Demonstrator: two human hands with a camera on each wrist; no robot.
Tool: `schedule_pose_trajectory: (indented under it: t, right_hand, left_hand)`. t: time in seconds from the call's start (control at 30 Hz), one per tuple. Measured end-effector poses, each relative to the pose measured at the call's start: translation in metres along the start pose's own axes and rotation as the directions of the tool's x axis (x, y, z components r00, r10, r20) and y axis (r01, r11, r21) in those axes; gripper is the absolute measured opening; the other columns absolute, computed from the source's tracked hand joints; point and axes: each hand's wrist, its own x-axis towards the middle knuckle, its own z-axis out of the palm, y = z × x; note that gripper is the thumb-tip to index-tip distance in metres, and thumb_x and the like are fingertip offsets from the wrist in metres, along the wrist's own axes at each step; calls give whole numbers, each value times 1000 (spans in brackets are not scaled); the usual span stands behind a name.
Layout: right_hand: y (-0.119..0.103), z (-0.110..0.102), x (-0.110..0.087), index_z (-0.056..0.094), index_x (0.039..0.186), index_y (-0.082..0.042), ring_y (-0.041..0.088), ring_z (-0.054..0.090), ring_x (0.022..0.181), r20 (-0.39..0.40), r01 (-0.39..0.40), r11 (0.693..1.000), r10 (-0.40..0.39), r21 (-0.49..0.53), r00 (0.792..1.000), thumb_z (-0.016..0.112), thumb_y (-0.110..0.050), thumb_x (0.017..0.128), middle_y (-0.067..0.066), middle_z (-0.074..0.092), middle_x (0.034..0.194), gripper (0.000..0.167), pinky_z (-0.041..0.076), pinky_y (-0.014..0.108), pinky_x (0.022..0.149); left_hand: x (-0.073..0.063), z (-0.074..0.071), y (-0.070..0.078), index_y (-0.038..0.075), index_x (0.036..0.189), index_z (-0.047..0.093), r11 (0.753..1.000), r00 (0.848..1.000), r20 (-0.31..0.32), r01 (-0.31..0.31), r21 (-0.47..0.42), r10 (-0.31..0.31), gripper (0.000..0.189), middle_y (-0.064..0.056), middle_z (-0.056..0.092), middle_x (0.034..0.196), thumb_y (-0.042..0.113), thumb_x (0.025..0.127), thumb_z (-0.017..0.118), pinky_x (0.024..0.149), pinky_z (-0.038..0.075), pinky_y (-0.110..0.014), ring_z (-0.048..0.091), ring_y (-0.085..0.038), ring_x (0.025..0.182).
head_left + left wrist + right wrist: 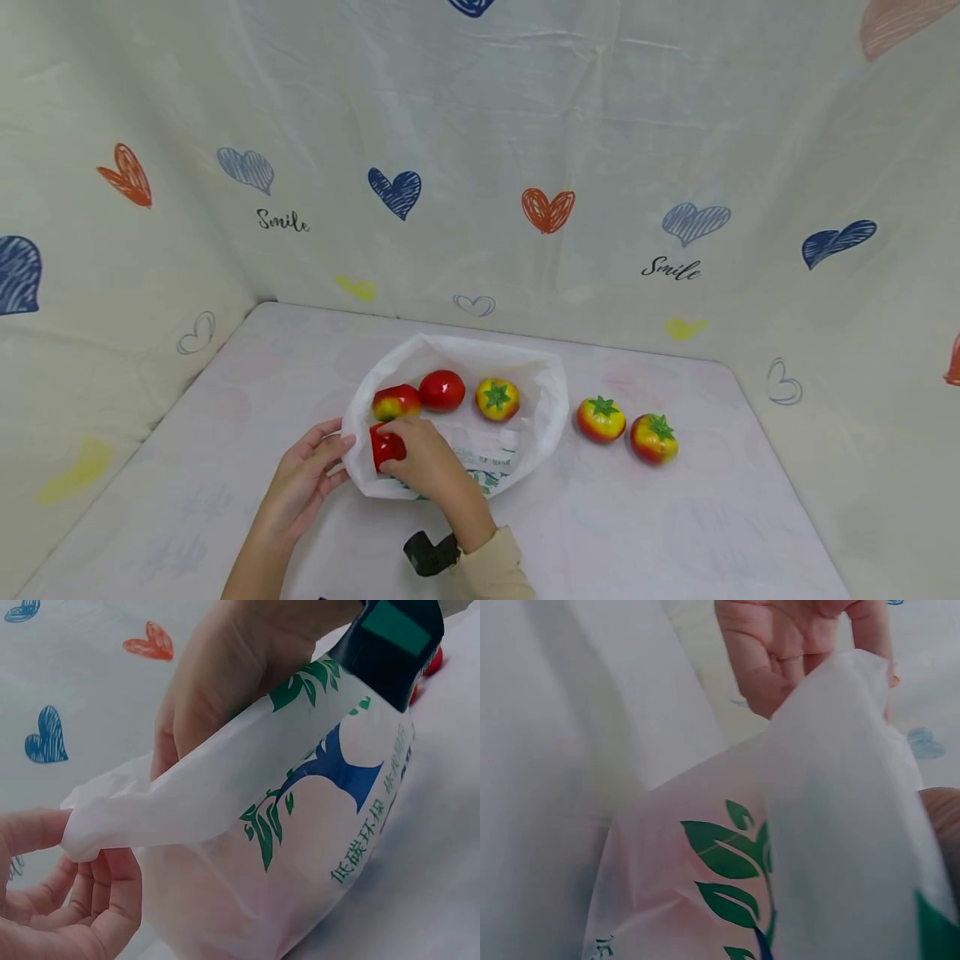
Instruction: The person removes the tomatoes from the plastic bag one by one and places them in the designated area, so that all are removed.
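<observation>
A white plastic bag [553, 396] is stood on a pale table [675, 533], its mouth turned upward and its rim folded outward. With the bag's centre taken as the clock's middle in the head view, a glossy red fruit [388, 448] is held inside the bag at eight o'clock, close to the wall. It is clamped in the grip of the right hand [422, 454], which is reached in over the rim from about six o'clock, with thumb and fingers set around the fruit. Whether the fruit is resting on the bag's floor cannot be told.

Outside, also at eight o'clock, the rim is pinched between thumb and fingers of the left hand [303, 479]; this pinch is confirmed by the left wrist view.

Three more fruits are held in the bag: a red-and-yellow fruit [396, 403] at ten, a round red fruit [442, 392] at eleven, and a green-topped fruit [497, 400] at two. On the table, beyond the rim at three o'clock, two further green-topped fruits [601, 419] are seen near each other.

The step in hand is judged to be the handling of one fruit within the bag; whether it is being put in or taken out cannot be told. For the next move, a steadied rim and a clear path past the wall seem to be called for.
</observation>
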Motion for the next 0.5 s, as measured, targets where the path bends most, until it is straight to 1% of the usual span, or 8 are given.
schedule_pose_trajectory:
  t: [0.1, 0.2, 0.33, 0.5]
  right_hand:
    - [1, 5, 6, 60, 118, -19, 14, 50, 110, 12, 14, 999, -13, -35, 1000, 75, -21, 78, -2, 58, 121, 42, 50, 32, 92]
    - [1, 9, 11, 62, 117, -20, 15, 48, 112, 27, 6, 998, -4, -61, 1000, 75, -21, 77, -3, 56, 124, 42, 49, 31, 93]
    - [0, 12, 15, 64, 116, -22, 15, 47, 115, 52, -19, 995, 24, -95, 998, 77, -21, 75, -4, 54, 128, 43, 51, 31, 90]
    - [-1, 14, 21, 65, 115, -24, 15, 46, 117, 65, -16, 988, 26, -154, 998, 79, -20, 72, -6, 53, 128, 46, 51, 30, 89]
  left_hand:
    - [0, 0, 0, 24, 104, 56, 1000, 1000, 2, -3, -3, 3, 15, 10, 63, 93, 14, 93, 56, 76, 54, -22, 60, -8, 87]
    - [0, 0, 0, 25, 103, 57, 1000, 1000, 0, -2, 0, 2, 15, 10, 63, 93, 14, 92, 56, 75, 54, -22, 60, -8, 87]
    - [1, 0, -1, 25, 104, 57, 1000, 1000, 7, 0, 4, 0, 15, 10, 62, 93, 15, 93, 56, 75, 54, -22, 60, -8, 87]
    - [1, 1, -1, 25, 103, 57, 1000, 1000, 5, 0, 6, 0, 15, 10, 62, 92, 15, 93, 56, 75, 54, -22, 60, -8, 87]
